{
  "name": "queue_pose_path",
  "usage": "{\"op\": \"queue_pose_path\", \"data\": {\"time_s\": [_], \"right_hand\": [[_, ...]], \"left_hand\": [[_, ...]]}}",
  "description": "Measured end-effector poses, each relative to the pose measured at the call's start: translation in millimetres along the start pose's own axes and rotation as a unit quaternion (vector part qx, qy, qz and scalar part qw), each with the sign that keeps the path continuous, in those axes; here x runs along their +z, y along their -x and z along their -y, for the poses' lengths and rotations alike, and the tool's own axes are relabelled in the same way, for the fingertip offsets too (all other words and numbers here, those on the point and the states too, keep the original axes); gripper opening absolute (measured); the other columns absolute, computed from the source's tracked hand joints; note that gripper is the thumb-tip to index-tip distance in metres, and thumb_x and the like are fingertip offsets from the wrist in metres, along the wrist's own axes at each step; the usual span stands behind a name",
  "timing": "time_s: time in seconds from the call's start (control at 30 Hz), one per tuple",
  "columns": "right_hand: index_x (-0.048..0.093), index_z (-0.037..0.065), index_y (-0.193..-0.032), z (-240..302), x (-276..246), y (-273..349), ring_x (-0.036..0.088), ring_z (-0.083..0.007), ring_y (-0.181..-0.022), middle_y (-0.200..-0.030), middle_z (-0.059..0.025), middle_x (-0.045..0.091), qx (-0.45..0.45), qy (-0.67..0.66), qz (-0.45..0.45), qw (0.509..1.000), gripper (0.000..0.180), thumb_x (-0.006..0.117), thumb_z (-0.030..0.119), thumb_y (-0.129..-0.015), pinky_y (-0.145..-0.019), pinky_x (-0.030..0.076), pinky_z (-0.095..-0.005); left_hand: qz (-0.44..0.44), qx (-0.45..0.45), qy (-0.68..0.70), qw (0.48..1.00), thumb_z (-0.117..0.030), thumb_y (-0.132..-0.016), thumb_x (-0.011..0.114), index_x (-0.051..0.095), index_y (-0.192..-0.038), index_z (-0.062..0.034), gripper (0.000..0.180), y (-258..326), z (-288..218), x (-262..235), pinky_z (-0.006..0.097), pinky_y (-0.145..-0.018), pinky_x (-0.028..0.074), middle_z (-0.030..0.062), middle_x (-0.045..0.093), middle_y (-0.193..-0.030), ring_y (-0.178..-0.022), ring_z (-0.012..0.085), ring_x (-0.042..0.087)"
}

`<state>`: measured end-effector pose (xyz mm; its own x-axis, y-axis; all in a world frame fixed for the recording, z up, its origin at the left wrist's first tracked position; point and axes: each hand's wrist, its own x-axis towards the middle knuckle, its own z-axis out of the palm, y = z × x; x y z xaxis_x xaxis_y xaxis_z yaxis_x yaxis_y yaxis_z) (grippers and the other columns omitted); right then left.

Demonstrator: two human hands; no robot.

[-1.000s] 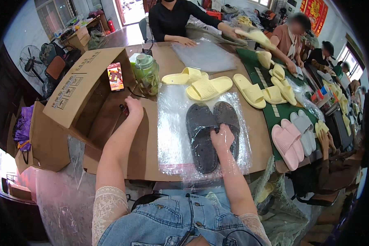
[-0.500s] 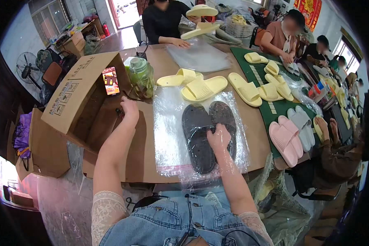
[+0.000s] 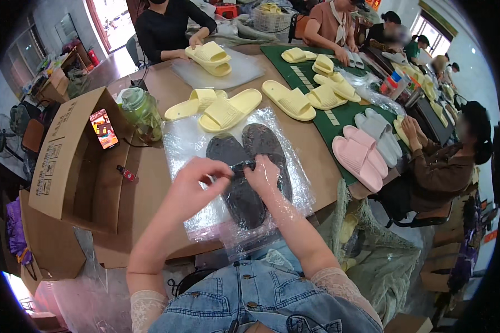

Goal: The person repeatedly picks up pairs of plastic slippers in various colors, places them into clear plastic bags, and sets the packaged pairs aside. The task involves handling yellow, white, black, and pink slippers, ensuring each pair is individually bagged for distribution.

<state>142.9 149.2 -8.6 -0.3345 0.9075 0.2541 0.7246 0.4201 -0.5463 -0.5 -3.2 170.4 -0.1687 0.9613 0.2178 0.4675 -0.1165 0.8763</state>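
— How many slippers lay in front of the person?

— Two dark grey slippers (image 3: 249,172), side by side on a clear plastic bag (image 3: 191,145) on the brown table (image 3: 316,150). Two yellow slippers (image 3: 219,106) sat just beyond them, and two pink slippers (image 3: 358,157) to the right.

— And the hands?

— Both met over the grey pair. The left hand (image 3: 197,180) pinched a small dark piece with thumb and forefinger; the right hand (image 3: 263,173) gripped its other end, fingers curled, resting on the slipper.
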Motion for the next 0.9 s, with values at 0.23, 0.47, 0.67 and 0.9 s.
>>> {"op": "queue_pose_path", "data": {"time_s": [0.23, 0.47, 0.67, 0.9], "right_hand": [[0.064, 0.002, -0.092, -1, 2, 2, 0.068, -0.0398, -0.085, -0.094, -0.0195, 0.066, -0.005, 0.030, -0.006, 1.000, 0.036, 0.076, 0.032, -0.076, -0.076, 0.055, -0.0487], [0.063, 0.000, -0.092, 1, 4, 1, 0.066, -0.0423, -0.087, -0.094, -0.0208, 0.065, -0.010, 0.001, -0.018, 1.000, 0.037, 0.077, 0.031, -0.076, -0.077, 0.053, -0.0500], [0.060, -0.001, -0.114, -6, -29, 10, 0.059, -0.0412, -0.107, -0.111, -0.0234, 0.060, -0.069, -0.076, 0.076, 0.992, 0.045, 0.075, 0.026, -0.081, -0.092, 0.049, -0.0470], [0.056, 0.002, -0.134, -26, -107, 109, 0.047, -0.0374, -0.131, -0.134, -0.0226, 0.054, -0.230, -0.178, 0.146, 0.946, 0.053, 0.074, 0.014, -0.085, -0.110, 0.039, -0.0465]], "left_hand": [[0.261, 0.248, 0.361, 0.860, -0.010, -0.089, 0.073, 0.073, -0.092, -0.0021, 0.008, 35, -103, 1, 0.035, -0.080, 0.045, 0.0066, 0.070, -0.087, -0.087, 0.0227, 0.059], [0.295, 0.373, 0.538, 0.696, -0.014, -0.092, 0.074, 0.075, -0.107, 0.0002, 0.021, 57, -109, 41, 0.034, -0.082, 0.041, 0.0082, 0.071, -0.101, -0.091, 0.0188, 0.063], [0.313, 0.295, 0.585, 0.687, -0.017, -0.088, 0.078, 0.077, -0.098, -0.0027, 0.017, 66, -118, 38, 0.033, -0.079, 0.041, 0.0044, 0.069, -0.092, -0.084, 0.0182, 0.060], [0.305, 0.325, 0.596, 0.668, -0.025, -0.085, 0.081, 0.077, -0.091, -0.0058, 0.021, 63, -111, 42, 0.033, -0.076, 0.041, 0.0021, 0.066, -0.088, -0.082, 0.0178, 0.056]]}}
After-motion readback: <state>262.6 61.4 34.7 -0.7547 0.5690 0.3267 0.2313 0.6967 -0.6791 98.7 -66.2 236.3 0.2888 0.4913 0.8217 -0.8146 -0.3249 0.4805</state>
